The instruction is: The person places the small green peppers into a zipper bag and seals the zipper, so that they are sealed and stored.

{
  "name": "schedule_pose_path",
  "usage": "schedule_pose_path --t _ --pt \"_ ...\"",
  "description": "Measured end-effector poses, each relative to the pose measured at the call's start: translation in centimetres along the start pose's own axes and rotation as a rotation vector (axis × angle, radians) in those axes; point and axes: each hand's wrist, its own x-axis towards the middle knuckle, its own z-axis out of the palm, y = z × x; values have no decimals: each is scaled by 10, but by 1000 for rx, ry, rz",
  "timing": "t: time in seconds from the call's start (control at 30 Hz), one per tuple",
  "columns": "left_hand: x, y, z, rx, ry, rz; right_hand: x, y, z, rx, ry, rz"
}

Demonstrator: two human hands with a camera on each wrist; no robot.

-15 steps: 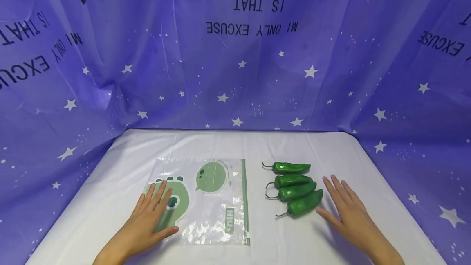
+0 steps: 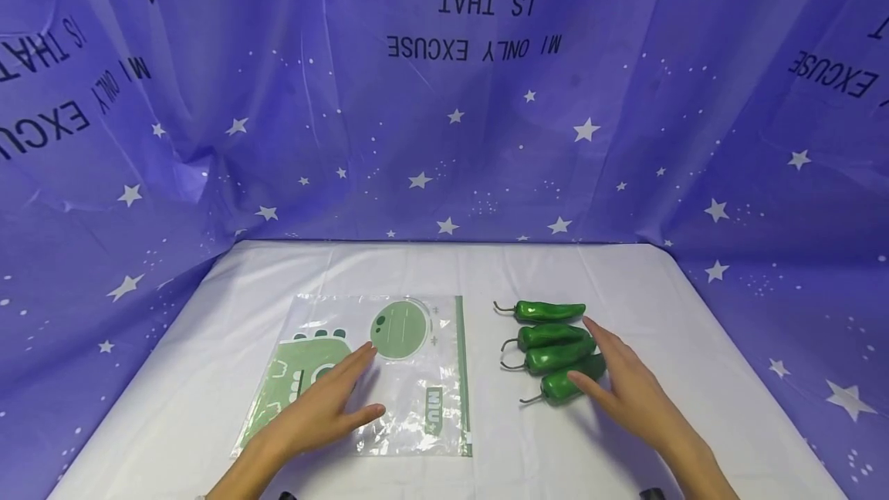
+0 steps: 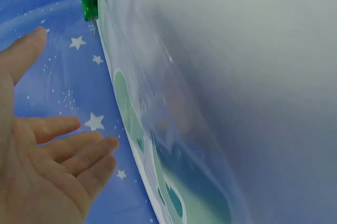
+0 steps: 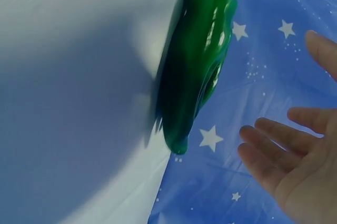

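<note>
Head view: four green chili peppers lay right of centre in the lower half of the frame, stacked one below another, curved stems to the left and tips to the right. The uppermost pepper [image 2: 552,312] lay just above the second pepper [image 2: 545,337]; the third pepper [image 2: 552,360] and lowest pepper [image 2: 561,387] followed below it.

Right hand [image 2: 635,396] at lower right, beside the tip ends; its thumb overlapped the lowest pepper in this view. Grip: thumb and fingers apart, nothing clamped between them. Right wrist view agreed: a glossy pepper rested at upper centre, the hand at lower right, with a visible gap between fingertips and pepper.

Clear zip bag [image 2: 410,438] lay flat at lower left of centre, its green zip strip [image 2: 462,376] along the right edge. Prints noted: a large green cartoon figure [image 2: 274,384] at the bag's left, a round green bubble [image 2: 401,330] at its top.

Left hand [image 2: 316,415] at lower left, in front of the bag and covering part of the figure. Grip: thumb spread from fingers, palm bare. Left wrist view: bag right of the hand, separated from it.

Support: white tablecloth [image 2: 528,438]; behind, purple star-printed backdrop [image 2: 500,153].
</note>
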Motion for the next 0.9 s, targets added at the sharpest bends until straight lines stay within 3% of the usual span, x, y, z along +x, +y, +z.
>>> schedule_pose_path --t 0.3,0.7,0.9 --pt "14 10 6 -96 -32 -8 12 -12 7 38 -26 4" --pt "34 26 28 -207 -119 105 31 -27 24 163 -47 -17" --pt "50 39 42 -227 -96 145 42 -33 35 223 -64 -36"
